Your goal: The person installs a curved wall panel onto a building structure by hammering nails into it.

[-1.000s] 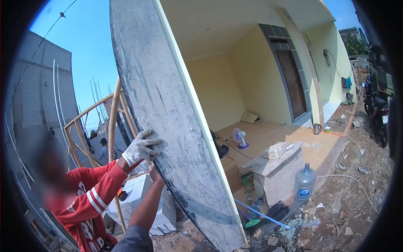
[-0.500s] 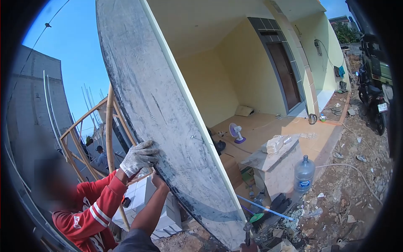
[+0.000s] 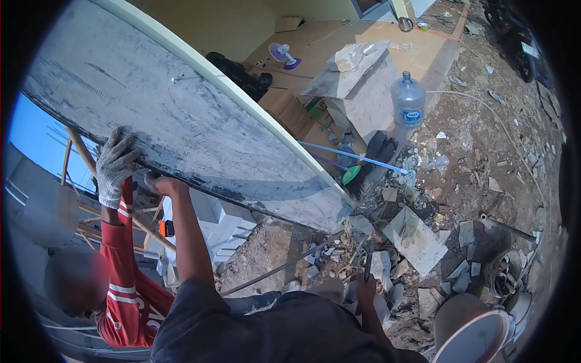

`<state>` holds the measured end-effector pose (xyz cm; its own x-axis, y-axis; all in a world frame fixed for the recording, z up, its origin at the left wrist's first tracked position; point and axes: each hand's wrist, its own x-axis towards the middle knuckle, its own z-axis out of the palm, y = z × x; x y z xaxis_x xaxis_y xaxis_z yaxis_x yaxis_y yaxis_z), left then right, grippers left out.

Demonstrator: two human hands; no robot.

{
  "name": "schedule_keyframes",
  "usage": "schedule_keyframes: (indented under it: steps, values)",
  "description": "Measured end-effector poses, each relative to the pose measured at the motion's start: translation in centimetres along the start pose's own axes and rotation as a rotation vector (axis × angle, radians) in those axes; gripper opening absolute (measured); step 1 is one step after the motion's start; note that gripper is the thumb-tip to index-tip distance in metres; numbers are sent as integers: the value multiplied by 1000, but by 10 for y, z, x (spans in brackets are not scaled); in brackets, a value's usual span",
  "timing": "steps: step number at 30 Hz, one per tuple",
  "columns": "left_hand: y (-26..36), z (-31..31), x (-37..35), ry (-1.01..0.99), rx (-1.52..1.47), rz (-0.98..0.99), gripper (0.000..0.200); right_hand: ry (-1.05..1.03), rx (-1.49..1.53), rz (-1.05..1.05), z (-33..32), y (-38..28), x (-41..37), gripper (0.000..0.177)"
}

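Note:
My left hand [image 3: 162, 184] reaches to the black-streaked edge of a grey plastered wall [image 3: 200, 127]. Its fingers are closed at that edge, though the tips are partly hidden. Just above it, another person's gloved hand [image 3: 115, 164] lies against the same edge, the arm in a red sleeve [image 3: 118, 248]. Low on the right, my right hand [image 3: 365, 291] is wrapped round a narrow dark tool [image 3: 368, 266], whose exact kind I cannot make out against the rubble.
White blocks [image 3: 212, 221] are stacked below the wall. A large water bottle [image 3: 408, 100], a blue pole [image 3: 357, 158] and a green-headed broom [image 3: 350, 175] are by the porch. Broken tiles [image 3: 414, 239] litter the ground; buckets [image 3: 472, 336] stand at lower right.
My view has tilted down and turned, bringing my torso and right arm into sight. My left hand stays at the wall edge; the other person's gloved hand is still beside it.

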<state>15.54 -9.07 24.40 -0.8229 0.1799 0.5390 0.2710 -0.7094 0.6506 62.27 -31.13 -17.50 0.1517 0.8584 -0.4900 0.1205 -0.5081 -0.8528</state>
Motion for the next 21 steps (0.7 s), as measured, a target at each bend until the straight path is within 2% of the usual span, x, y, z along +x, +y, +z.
schedule_keyframes:
  steps: [1, 2, 5, 6, 8, 9, 11, 13, 14, 15, 16, 17, 18, 19, 21]
  values:
    - [-19, -17, 18, 6, 63, 84, 56, -6, -56, 61, -10, 22, -4, 41]
    - [-16, -11, 2, 16, 21, 51, 59, 41, -116, 84, -11, 54, -4, 44]
    - [29, 47, -64, 89, -30, -128, 65, 40, -130, 190, -32, 86, -8, 41]
    - [15, 33, -53, 79, -11, -170, 65, -1, -115, 257, -39, 88, -7, 39]
    - [-10, -1, -2, -81, 19, 196, 67, 56, -53, 283, -54, 49, -13, 37]
    - [-6, 2, -11, -76, 24, 189, 67, 92, 17, 274, -58, 36, -15, 34]
    - [11, 13, -29, -78, 416, 348, 70, 115, -105, 245, -49, 56, 1, 33]
    - [20, 30, -59, -120, 333, 330, 72, 132, -218, 199, -45, 61, 13, 31]
    - [22, 38, -70, -125, 448, 293, 73, 149, -233, 158, -44, 56, 18, 28]
    - [28, 44, -63, -114, 554, 276, 74, 157, -238, 94, -39, 39, 29, 24]
    - [7, 23, -36, -221, 477, 352, 81, 65, -89, 53, -40, 7, 33, 22]
    - [22, 38, -59, -205, 556, 363, 80, -44, 57, -5, -44, -28, 33, 20]
    - [7, 21, -35, -193, 644, 426, 75, -106, 181, -92, -40, -50, 38, 20]
    - [17, 32, -51, -17, 793, 478, 68, -173, 291, -164, -37, -76, 42, 20]
    - [25, 38, -60, -51, 754, 359, 71, -347, 392, -223, -42, -152, 33, 22]
